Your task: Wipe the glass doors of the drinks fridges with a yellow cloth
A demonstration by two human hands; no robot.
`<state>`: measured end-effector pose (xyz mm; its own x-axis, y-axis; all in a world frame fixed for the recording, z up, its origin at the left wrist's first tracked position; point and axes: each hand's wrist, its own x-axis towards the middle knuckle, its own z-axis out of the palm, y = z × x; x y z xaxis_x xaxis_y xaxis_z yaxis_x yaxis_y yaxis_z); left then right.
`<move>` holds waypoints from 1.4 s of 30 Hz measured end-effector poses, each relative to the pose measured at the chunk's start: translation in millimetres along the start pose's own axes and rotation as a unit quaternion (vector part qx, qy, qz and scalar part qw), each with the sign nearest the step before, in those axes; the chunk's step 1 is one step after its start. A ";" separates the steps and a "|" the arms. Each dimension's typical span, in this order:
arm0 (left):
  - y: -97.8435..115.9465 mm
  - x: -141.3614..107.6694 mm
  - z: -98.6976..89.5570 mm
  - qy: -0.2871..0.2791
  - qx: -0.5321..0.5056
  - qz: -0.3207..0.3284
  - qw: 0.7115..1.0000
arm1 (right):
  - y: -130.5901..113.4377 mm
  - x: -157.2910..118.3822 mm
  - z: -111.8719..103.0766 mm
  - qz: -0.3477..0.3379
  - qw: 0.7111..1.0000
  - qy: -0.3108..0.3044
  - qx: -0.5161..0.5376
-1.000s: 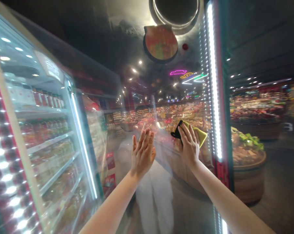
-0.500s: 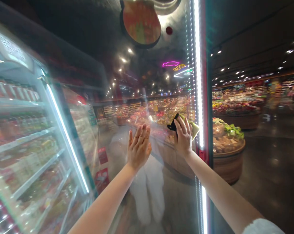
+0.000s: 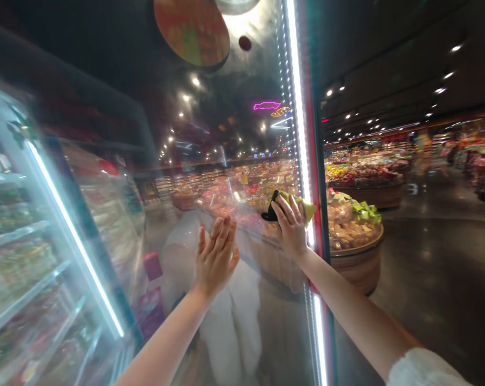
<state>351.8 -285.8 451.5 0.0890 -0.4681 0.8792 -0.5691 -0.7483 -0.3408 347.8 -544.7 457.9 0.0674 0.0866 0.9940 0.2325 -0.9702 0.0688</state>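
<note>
An open glass fridge door (image 3: 242, 134) stands in front of me, reflecting shop lights and my white clothes. My left hand (image 3: 215, 259) lies flat against the glass, fingers together and pointing up, holding nothing. My right hand (image 3: 291, 225) presses a yellow-green cloth (image 3: 302, 203) with a dark corner against the glass near the door's lit right edge (image 3: 302, 134).
A lit chiller (image 3: 33, 257) with shelves of bottles and packs fills the left side. Round wooden produce stands (image 3: 357, 252) sit behind the door to the right. Dark shiny floor (image 3: 435, 268) stretches away at right, with more produce displays far back.
The view has swung to the right, so door and chiller sit further left in frame. My right hand with the cloth has shifted towards the door's lit edge; my left hand stays flat on the glass.
</note>
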 end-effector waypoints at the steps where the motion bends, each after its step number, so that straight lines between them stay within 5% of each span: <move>1: 1.0 0.8 1.3 -0.002 -0.003 0.003 1.000 | 1.4 0.6 0.6 -0.008 1.000 -0.005 0.001; 7: 12.1 12.7 11.0 0.003 -0.023 0.009 1.000 | 13.1 25.7 0.9 -0.010 1.000 -0.022 -0.003; 13: 24.9 -1.8 15.1 -0.007 0.011 0.003 1.000 | 3.1 -53.4 -5.2 -0.029 0.999 -0.028 0.012; 20: 35.1 -12.6 19.5 -0.006 0.020 -0.036 0.999 | 8.5 -29.7 -0.7 0.005 0.999 -0.043 0.029; 27: 42.7 -40.8 13.1 -0.033 0.020 -0.070 0.997 | 1.3 -104.3 -14.4 0.004 0.995 -0.087 0.045; 33: 43.0 -45.4 9.1 -0.046 0.003 -0.088 0.995 | -12.5 -56.2 2.9 0.083 0.995 -0.024 0.051; 39: 45.3 -47.9 8.2 -0.050 0.023 -0.089 0.995 | 3.2 -79.5 -17.0 -0.063 0.989 -0.106 0.085; 42: 40.7 -50.9 4.4 -0.054 0.029 -0.094 0.994 | 6.6 -66.7 -10.3 -0.001 0.996 -0.043 0.083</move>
<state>327.7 -294.5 391.4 0.2793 -0.3624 0.8892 -0.4856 -0.8522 -0.1948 334.8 -559.2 393.0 0.1486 0.1153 0.9822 0.3886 -0.9201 0.0493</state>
